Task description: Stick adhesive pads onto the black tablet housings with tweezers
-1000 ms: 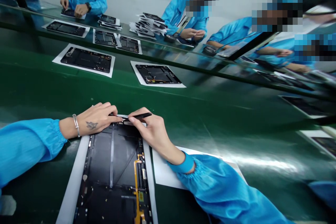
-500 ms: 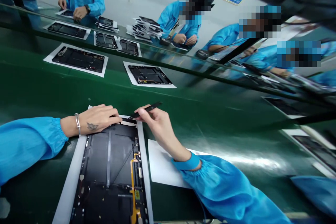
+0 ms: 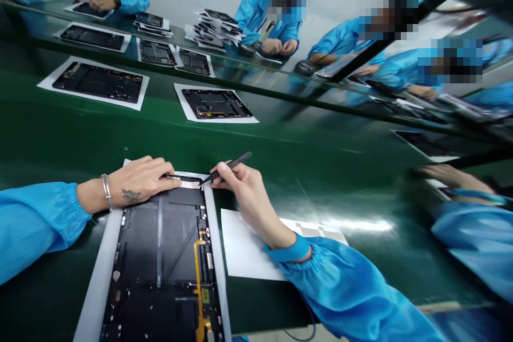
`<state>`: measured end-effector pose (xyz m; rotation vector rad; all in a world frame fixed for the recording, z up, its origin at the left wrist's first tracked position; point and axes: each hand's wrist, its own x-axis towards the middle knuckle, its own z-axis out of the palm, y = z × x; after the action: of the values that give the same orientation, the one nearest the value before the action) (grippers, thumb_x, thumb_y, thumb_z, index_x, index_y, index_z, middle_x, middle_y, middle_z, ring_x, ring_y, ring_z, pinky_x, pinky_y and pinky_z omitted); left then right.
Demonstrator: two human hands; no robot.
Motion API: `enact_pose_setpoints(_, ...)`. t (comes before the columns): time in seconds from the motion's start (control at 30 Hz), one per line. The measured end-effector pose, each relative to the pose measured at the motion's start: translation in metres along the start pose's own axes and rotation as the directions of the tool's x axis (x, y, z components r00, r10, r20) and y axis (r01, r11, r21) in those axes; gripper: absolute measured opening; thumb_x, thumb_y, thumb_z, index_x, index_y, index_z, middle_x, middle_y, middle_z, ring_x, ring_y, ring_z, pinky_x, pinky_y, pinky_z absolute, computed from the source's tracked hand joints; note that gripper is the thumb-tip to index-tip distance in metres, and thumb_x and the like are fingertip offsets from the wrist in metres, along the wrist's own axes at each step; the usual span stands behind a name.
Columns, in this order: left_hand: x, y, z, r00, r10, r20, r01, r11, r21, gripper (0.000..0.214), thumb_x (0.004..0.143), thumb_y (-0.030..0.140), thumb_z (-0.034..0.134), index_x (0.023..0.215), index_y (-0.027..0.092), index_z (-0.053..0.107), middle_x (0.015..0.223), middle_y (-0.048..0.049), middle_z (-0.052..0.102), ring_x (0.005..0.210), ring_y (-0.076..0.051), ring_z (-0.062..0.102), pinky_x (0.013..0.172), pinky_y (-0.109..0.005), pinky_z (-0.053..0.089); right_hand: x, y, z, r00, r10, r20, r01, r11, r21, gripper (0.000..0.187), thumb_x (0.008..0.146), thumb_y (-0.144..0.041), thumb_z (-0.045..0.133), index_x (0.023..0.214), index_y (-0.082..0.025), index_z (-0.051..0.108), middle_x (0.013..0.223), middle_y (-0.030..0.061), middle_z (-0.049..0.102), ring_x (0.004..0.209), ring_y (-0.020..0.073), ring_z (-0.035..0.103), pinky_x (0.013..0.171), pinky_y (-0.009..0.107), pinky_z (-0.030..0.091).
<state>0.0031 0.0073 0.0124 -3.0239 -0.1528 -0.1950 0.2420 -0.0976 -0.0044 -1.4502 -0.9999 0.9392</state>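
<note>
A black tablet housing (image 3: 138, 246) with an orange flex cable lies on a white sheet right below me. My left hand (image 3: 140, 181) grips its far edge, the thumb on a whitish strip (image 3: 190, 184) and the other fingers bent over the rim. Between the thumb and fingers of my right hand (image 3: 244, 187) is a pair of black tweezers (image 3: 232, 163), held slantwise. Their tip points down at the far right corner of the housing, beside the strip's end. Whether the tip touches the strip is too small to tell.
A white sheet with grey patches (image 3: 248, 251) lies under my right forearm. Two more housings on paper (image 3: 100, 83) (image 3: 216, 104) lie ahead, before a glass-like divider. Co-workers in blue sit beyond it near stacked housings (image 3: 212, 32). At right a co-worker's blurred hand (image 3: 460, 176) reaches in.
The tweezer tip has moved from the strip toward the housing's right corner, uncovering more of the strip. A co-worker's arm has entered at right. The view has shifted slightly.
</note>
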Motion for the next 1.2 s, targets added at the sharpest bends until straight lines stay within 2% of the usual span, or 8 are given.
enact_pose_setpoints(0.37, -0.001, 0.0, 0.001, 1.0, -0.013, 0.011, 0.013, 1.0, 0.006, 0.032, 0.104, 0.016, 0.041, 0.128, 0.023, 0.06, 0.112, -0.0085, 0.064, 0.094, -0.02, 0.057, 0.074, -0.031, 0.039, 0.001, 0.002, 0.001, 1.0, -0.005, 0.005, 0.005, 1.0, -0.015, 0.049, 0.073, -0.064, 0.075, 0.079, -0.016, 0.07, 0.061, 0.0007, 0.063, 0.061, 0.0144, 0.062, 0.065, 0.029, 0.056)
enact_pose_setpoints(0.57, -0.001, -0.001, -0.006, 0.996, -0.011, 0.09, 0.009, 1.0, 0.024, 0.036, 0.101, 0.013, 0.041, 0.133, 0.024, 0.055, 0.115, -0.0082, 0.061, 0.093, -0.02, 0.055, 0.074, -0.031, 0.039, 0.005, 0.007, 0.002, 0.999, -0.042, -0.003, 0.041, 0.999, -0.035, 0.05, 0.075, -0.066, 0.072, 0.079, -0.016, 0.069, 0.065, 0.0019, 0.064, 0.063, 0.0163, 0.064, 0.066, 0.032, 0.058)
enact_pose_setpoints(0.63, 0.002, 0.0, -0.009, 0.994, -0.017, 0.11, 0.013, 0.999, 0.036, 0.039, 0.1, 0.013, 0.042, 0.135, 0.024, 0.054, 0.111, -0.0083, 0.06, 0.088, -0.02, 0.054, 0.072, -0.031, 0.039, 0.006, 0.004, 0.001, 0.997, -0.081, -0.02, 0.08, 0.996, -0.038, 0.05, 0.076, -0.066, 0.07, 0.081, -0.017, 0.068, 0.07, 0.0029, 0.065, 0.066, 0.0175, 0.064, 0.069, 0.035, 0.058)
enact_pose_setpoints(0.7, 0.008, 0.002, -0.011, 0.992, -0.017, 0.127, 0.01, 0.999, 0.05, 0.044, 0.098, 0.012, 0.044, 0.139, 0.024, 0.052, 0.105, -0.008, 0.06, 0.082, -0.02, 0.052, 0.068, -0.032, 0.039, 0.004, -0.006, -0.001, 0.981, -0.192, -0.022, 0.189, 0.977, -0.101, 0.046, 0.08, -0.064, 0.067, 0.083, -0.018, 0.068, 0.08, 0.0053, 0.067, 0.075, 0.02, 0.066, 0.073, 0.037, 0.058)
enact_pose_setpoints(0.8, 0.02, 0.007, -0.011, 0.988, -0.022, 0.153, 0.007, 0.996, 0.094, 0.05, 0.098, 0.014, 0.045, 0.145, 0.031, 0.049, 0.099, -0.0079, 0.058, 0.079, -0.021, 0.052, 0.063, -0.032, 0.038, 0.001, -0.025, -0.003, 0.9, -0.429, 0.075, 0.433, 0.858, -0.275, 0.034, 0.092, -0.053, 0.057, 0.085, -0.021, 0.067, 0.095, 0.0078, 0.069, 0.091, 0.023, 0.066, 0.081, 0.037, 0.054)
enact_pose_setpoints(0.9, 0.03, 0.01, -0.007, 0.988, -0.044, 0.148, 0.026, 0.992, 0.122, 0.052, 0.098, 0.015, 0.046, 0.146, 0.036, 0.048, 0.099, -0.0087, 0.058, 0.082, -0.023, 0.053, 0.063, -0.032, 0.04, 0.004, -0.037, -0.002, 0.792, -0.512, 0.334, 0.611, 0.682, -0.402, 0.022, 0.099, -0.036, 0.049, 0.091, -0.023, 0.065, 0.089, 0.0062, 0.069, 0.085, 0.0208, 0.065, 0.079, 0.034, 0.051)
enact_pose_setpoints(1.03, 0.021, 0.003, -0.002, 0.99, -0.036, 0.136, 0.03, 0.998, 0.046, 0.046, 0.096, 0.013, 0.049, 0.139, 0.029, 0.055, 0.105, -0.0095, 0.062, 0.09, -0.022, 0.058, 0.072, -0.032, 0.046, 0.02, -0.033, 0.009, 0.651, -0.353, 0.672, 0.744, 0.471, -0.473, 0.018, 0.094, -0.014, 0.048, 0.091, -0.019, 0.065, 0.088, 0.007, 0.063, 0.078, 0.0192, 0.061, 0.07, 0.03, 0.046)
enact_pose_setpoints(1.2, -0.004, -0.01, 0.004, 0.998, -0.065, 0.002, 0.063, 0.967, -0.247, 0.041, 0.092, 0.002, 0.045, 0.124, 0.019, 0.064, 0.123, -0.0069, 0.067, 0.107, -0.019, 0.062, 0.091, -0.029, 0.048, 0.032, -0.025, 0.026, 0.599, -0.163, 0.784, 0.777, 0.354, -0.52, 0.014, 0.091, -0.009, 0.053, 0.087, -0.016, 0.064, 0.09, 0.0058, 0.057, 0.074, 0.0161, 0.057, 0.066, 0.027, 0.041)
